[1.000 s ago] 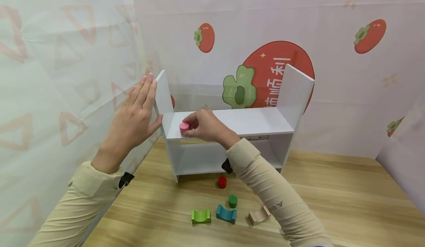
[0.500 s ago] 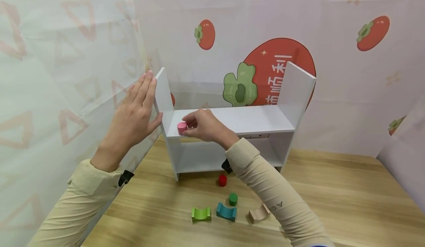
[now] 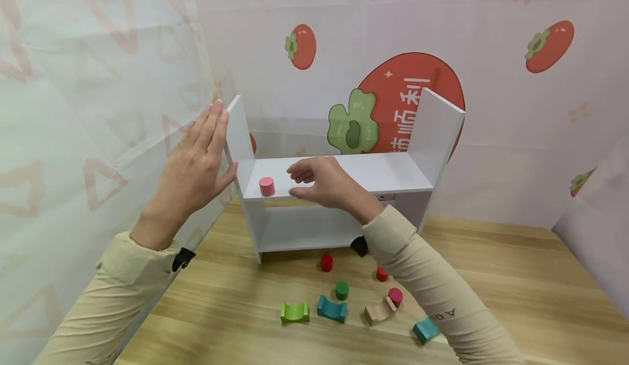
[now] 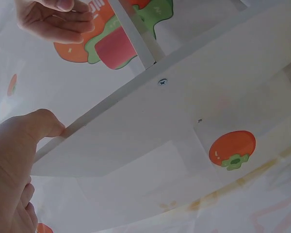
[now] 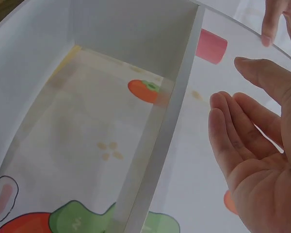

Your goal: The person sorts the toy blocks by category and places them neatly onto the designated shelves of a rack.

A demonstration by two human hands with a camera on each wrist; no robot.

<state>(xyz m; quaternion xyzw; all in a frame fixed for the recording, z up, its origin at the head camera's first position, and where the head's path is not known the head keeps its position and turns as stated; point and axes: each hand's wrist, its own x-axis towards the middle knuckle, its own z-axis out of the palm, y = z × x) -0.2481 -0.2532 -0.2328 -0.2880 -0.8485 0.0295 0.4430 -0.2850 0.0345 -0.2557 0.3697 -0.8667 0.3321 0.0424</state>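
Note:
A pink cylinder block [image 3: 267, 186] stands upright near the left end of the upper board of a white shelf [image 3: 383, 171]. To its right, my right hand [image 3: 326, 182] hovers over the same board, thumb and fingers apart and holding nothing. The right wrist view shows a gap between this hand's fingertips and the pink cylinder block [image 5: 212, 46]. My left hand [image 3: 194, 160] rests against the outside of the shelf's left side panel [image 3: 239, 136], fingers straight. In the left wrist view its thumb [image 4: 46, 122] touches the panel's front edge.
On the wooden table [image 3: 491, 277] before the shelf lie a red cylinder [image 3: 326, 263], a green cylinder [image 3: 342, 290], a lime arch block [image 3: 295, 312], a blue arch block [image 3: 332, 309], a wooden arch block [image 3: 380, 311] and a teal block [image 3: 425, 330]. Printed curtains hang behind and left.
My right hand has let go of the pink cylinder block and drawn back to the right. The block stays on the upper board, slightly further left than before. My left hand keeps its place.

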